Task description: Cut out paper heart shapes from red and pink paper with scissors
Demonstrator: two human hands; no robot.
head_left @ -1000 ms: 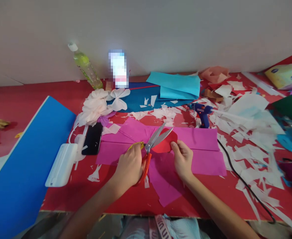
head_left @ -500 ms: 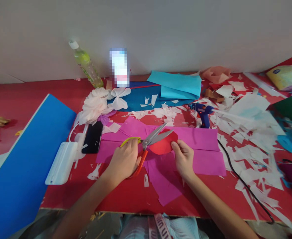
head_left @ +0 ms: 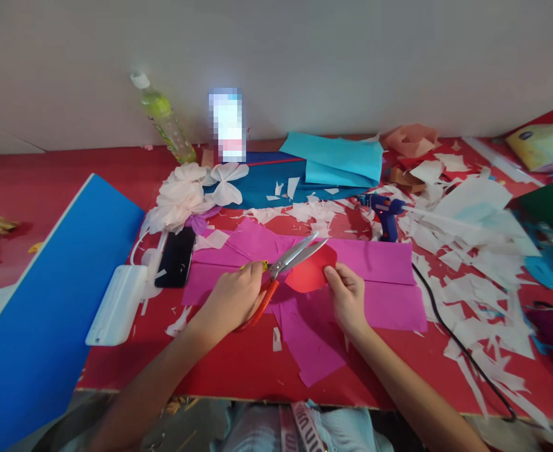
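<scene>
My left hand [head_left: 231, 299] is closed round the orange and yellow handles of a pair of scissors [head_left: 285, 263]. The steel blades are nearly together and lie along the upper edge of a rounded red paper piece [head_left: 307, 276]. My right hand [head_left: 346, 295] pinches the right edge of that red piece. Both hands rest over wide sheets of magenta paper [head_left: 380, 276] spread on the red table [head_left: 238, 370].
A black phone [head_left: 176, 258] and a white box [head_left: 116, 304] lie left of the magenta sheets, beside a blue board [head_left: 45, 307]. White paper flowers [head_left: 182, 198], a green bottle [head_left: 163, 119], teal sheets [head_left: 337, 160], a blue glue gun [head_left: 383, 210] with a black cord [head_left: 464, 355] and many white scraps [head_left: 474, 263] surround them.
The scissor blades have closed along the red piece's top edge. My left hand has shifted left and turned the handles lower. My right hand has kept its pinch.
</scene>
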